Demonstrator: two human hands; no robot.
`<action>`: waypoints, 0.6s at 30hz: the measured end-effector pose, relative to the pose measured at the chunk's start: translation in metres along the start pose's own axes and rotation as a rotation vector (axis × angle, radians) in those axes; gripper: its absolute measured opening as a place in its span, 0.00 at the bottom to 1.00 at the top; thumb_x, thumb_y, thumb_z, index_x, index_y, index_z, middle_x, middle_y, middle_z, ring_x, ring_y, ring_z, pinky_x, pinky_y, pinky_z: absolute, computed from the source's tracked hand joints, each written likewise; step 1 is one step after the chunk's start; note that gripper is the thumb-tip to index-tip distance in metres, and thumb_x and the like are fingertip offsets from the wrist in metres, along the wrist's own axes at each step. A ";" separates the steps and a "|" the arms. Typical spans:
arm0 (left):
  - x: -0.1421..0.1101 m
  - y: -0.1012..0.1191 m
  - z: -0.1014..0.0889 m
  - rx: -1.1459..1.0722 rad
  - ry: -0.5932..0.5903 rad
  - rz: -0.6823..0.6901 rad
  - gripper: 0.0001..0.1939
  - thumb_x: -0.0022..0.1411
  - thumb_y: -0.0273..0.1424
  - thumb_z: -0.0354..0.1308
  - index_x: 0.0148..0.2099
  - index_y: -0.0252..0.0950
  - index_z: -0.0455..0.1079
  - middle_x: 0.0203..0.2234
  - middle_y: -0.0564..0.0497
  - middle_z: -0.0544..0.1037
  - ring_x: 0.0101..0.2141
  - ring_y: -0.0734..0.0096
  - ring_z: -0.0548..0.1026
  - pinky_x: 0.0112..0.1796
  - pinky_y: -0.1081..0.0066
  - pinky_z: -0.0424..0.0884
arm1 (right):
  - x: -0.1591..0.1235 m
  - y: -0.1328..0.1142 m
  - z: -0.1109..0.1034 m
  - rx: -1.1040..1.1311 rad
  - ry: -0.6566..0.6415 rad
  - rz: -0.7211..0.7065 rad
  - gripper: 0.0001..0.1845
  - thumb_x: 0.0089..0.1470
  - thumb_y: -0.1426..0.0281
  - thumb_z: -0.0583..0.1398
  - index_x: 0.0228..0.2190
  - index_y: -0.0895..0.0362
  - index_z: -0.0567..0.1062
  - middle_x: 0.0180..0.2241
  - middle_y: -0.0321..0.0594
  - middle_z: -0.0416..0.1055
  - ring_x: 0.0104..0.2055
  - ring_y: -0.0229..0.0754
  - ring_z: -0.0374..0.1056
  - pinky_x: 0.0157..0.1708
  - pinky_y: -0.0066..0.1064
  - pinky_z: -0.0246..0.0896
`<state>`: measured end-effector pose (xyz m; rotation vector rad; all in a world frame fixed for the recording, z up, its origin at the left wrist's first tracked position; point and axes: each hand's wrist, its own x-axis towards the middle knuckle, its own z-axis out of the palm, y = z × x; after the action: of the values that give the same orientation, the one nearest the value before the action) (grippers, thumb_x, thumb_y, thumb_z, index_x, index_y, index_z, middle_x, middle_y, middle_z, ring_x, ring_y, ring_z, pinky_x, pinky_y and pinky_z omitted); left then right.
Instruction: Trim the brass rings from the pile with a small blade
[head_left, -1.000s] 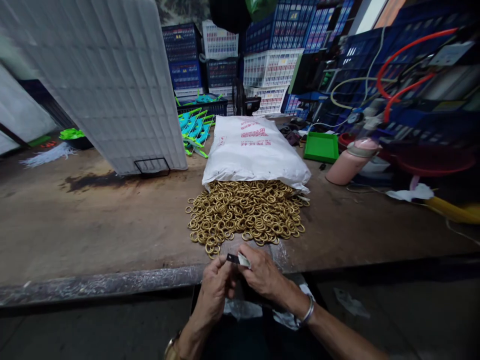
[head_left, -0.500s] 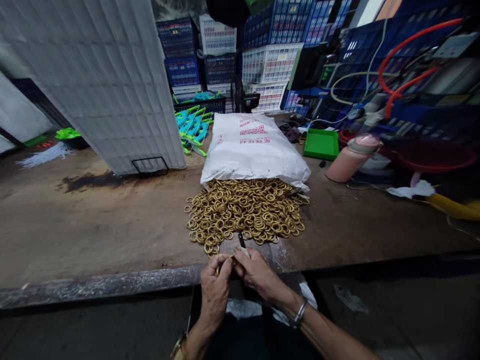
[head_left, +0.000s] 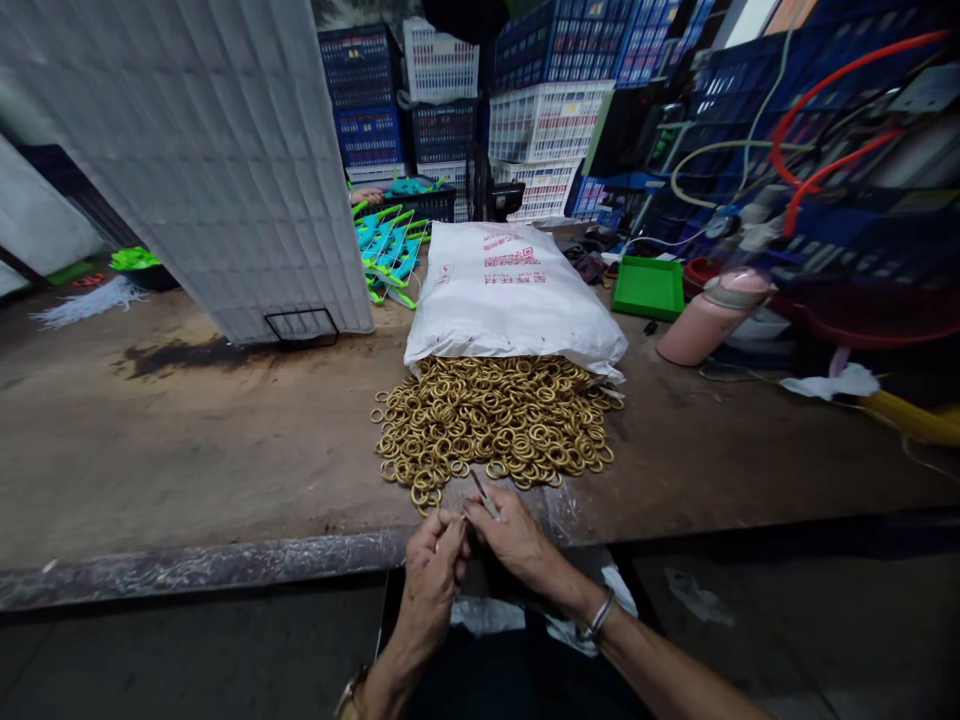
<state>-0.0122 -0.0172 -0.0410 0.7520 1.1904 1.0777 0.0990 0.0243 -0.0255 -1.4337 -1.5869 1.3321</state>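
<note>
The slim tool [head_left: 484, 496] is at the lower centre of the frame, gripped by the right hand [head_left: 519, 543]. Its dark narrow end points to the upper left; its long axis slants from lower right to upper left. The left hand [head_left: 433, 566] is pinched on a small gold-coloured piece [head_left: 463, 518], mostly hidden by the fingers. The hands are together at the fingertips; whether they touch cannot be told. Just above them, gold-coloured rings [head_left: 495, 420] lie heaped on the worktop [head_left: 187, 470], against the lower edge of a white sack [head_left: 510, 300]. A pale ribbed panel [head_left: 225, 170] leans at upper left. Right of the sack are a green tray [head_left: 649, 287] and a tilted pink bottle [head_left: 701, 330].
</note>
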 end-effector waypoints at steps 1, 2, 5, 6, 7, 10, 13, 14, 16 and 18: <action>-0.001 0.001 0.000 -0.020 -0.015 0.000 0.16 0.54 0.43 0.53 0.25 0.35 0.58 0.13 0.61 0.58 0.13 0.85 0.51 0.15 0.81 0.46 | 0.000 -0.001 -0.001 0.021 -0.014 0.005 0.09 0.49 0.68 0.50 0.20 0.56 0.62 0.17 0.30 0.57 0.21 0.33 0.53 0.23 0.25 0.50; -0.002 0.001 -0.001 -0.045 -0.026 0.001 0.16 0.55 0.43 0.53 0.26 0.35 0.59 0.14 0.61 0.59 0.13 0.85 0.51 0.15 0.81 0.47 | -0.001 -0.001 -0.001 0.027 -0.014 0.007 0.10 0.50 0.68 0.49 0.20 0.56 0.61 0.17 0.30 0.57 0.21 0.33 0.53 0.23 0.24 0.50; -0.003 0.002 -0.002 -0.113 -0.026 0.007 0.14 0.55 0.42 0.53 0.28 0.36 0.59 0.16 0.60 0.60 0.14 0.86 0.51 0.15 0.82 0.47 | -0.002 0.003 -0.003 -0.110 0.041 -0.036 0.10 0.51 0.69 0.48 0.20 0.56 0.60 0.18 0.32 0.58 0.21 0.34 0.54 0.23 0.25 0.49; -0.003 0.002 -0.003 -0.128 -0.021 0.008 0.14 0.55 0.42 0.53 0.29 0.36 0.59 0.17 0.60 0.60 0.14 0.86 0.52 0.15 0.82 0.47 | -0.003 0.006 -0.004 -0.187 0.043 -0.068 0.10 0.51 0.69 0.48 0.21 0.56 0.60 0.18 0.32 0.58 0.22 0.34 0.54 0.23 0.25 0.48; -0.002 0.001 -0.003 -0.140 -0.017 0.007 0.14 0.55 0.42 0.54 0.30 0.36 0.59 0.17 0.60 0.61 0.14 0.86 0.52 0.15 0.82 0.47 | -0.004 0.009 -0.004 -0.263 0.024 -0.103 0.08 0.50 0.71 0.48 0.21 0.56 0.60 0.19 0.33 0.59 0.22 0.34 0.55 0.23 0.25 0.47; 0.000 0.000 -0.003 -0.155 0.004 0.005 0.14 0.53 0.42 0.56 0.32 0.37 0.60 0.17 0.60 0.62 0.14 0.86 0.53 0.15 0.82 0.47 | -0.007 0.017 -0.002 -0.427 -0.079 -0.199 0.05 0.46 0.76 0.49 0.23 0.56 0.61 0.20 0.34 0.62 0.23 0.35 0.57 0.24 0.26 0.45; 0.001 0.000 -0.002 -0.147 0.023 0.008 0.15 0.52 0.42 0.57 0.32 0.36 0.60 0.16 0.60 0.62 0.14 0.85 0.53 0.16 0.82 0.48 | -0.010 0.021 0.000 -0.545 -0.104 -0.236 0.08 0.41 0.79 0.49 0.26 0.56 0.63 0.22 0.35 0.65 0.24 0.36 0.58 0.24 0.26 0.43; 0.001 0.001 -0.001 -0.142 0.027 0.013 0.15 0.51 0.42 0.57 0.31 0.36 0.60 0.16 0.60 0.61 0.14 0.85 0.53 0.16 0.82 0.48 | -0.011 0.021 0.001 -0.580 -0.099 -0.243 0.09 0.41 0.79 0.49 0.27 0.56 0.63 0.22 0.36 0.65 0.24 0.36 0.58 0.25 0.27 0.43; 0.000 0.002 0.000 -0.115 0.035 0.025 0.17 0.50 0.44 0.57 0.30 0.36 0.59 0.16 0.61 0.61 0.14 0.85 0.53 0.16 0.82 0.48 | -0.011 0.020 0.001 -0.635 -0.086 -0.251 0.10 0.41 0.79 0.49 0.29 0.56 0.63 0.22 0.36 0.65 0.24 0.36 0.58 0.25 0.27 0.42; -0.002 0.004 0.000 -0.065 0.048 0.045 0.18 0.50 0.46 0.56 0.29 0.36 0.59 0.15 0.61 0.60 0.14 0.85 0.53 0.15 0.82 0.48 | -0.012 0.018 0.000 -0.668 -0.073 -0.253 0.11 0.42 0.79 0.49 0.30 0.57 0.63 0.23 0.36 0.66 0.24 0.37 0.58 0.25 0.27 0.42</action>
<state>-0.0129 -0.0172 -0.0364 0.7092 1.1784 1.1717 0.1075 0.0113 -0.0407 -1.4795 -2.3091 0.7373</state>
